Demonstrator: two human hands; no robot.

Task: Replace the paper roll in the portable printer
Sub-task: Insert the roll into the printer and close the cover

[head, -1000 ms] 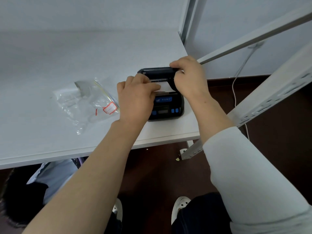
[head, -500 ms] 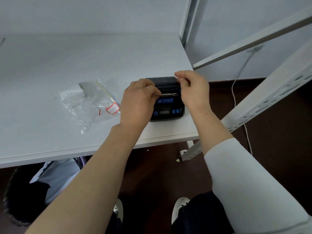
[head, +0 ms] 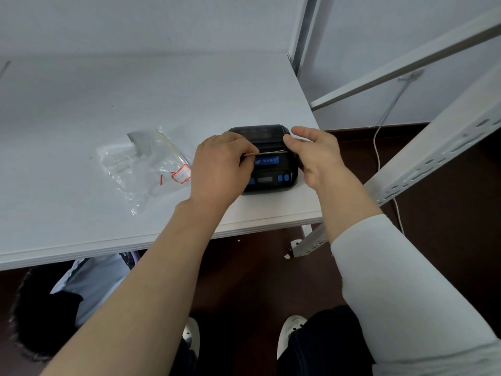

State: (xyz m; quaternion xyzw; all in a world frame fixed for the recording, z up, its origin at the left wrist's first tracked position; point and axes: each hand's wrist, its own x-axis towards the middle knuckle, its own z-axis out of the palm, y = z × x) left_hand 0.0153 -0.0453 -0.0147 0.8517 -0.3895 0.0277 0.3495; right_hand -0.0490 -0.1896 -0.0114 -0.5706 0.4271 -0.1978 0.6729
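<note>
While you lean over the white desk [head: 81,109], a clear plastic zip bag [head: 141,166] lies crumpled on it at the left, with a red-bordered label [head: 181,173] on the corner nearest your wrist and a grey piece showing through its far end. Just to the right of the bag, your left hand [head: 217,169] rests over the left side of the portable printer [head: 271,158], hiding that edge of it. Its grip is pressed together: thumb and forefinger pinch the left end of a thin strip of paper [head: 268,152] that runs straight across the printer's slot. The printer itself is a small black box sitting flat near the front right corner of the desk, lid down, with a blue label below the slot, a small screen and blue buttons along its near face. The paper roll itself is out of sight; only that strip shows at the slot. Your right hand [head: 317,156] stands at the printer's right side, fingers loosely curved and spread, the forefinger tip close to the right end of the strip; whether it touches the paper or the casing you cannot tell from this angle. A white sleeve [head: 393,294] covers that forearm, while the left arm is bare. Beyond the desk's right edge, a white perforated metal rail [head: 433,158] slants down toward the dark floor, and a thin white cable [head: 379,131] hangs along the wall behind it.
</note>
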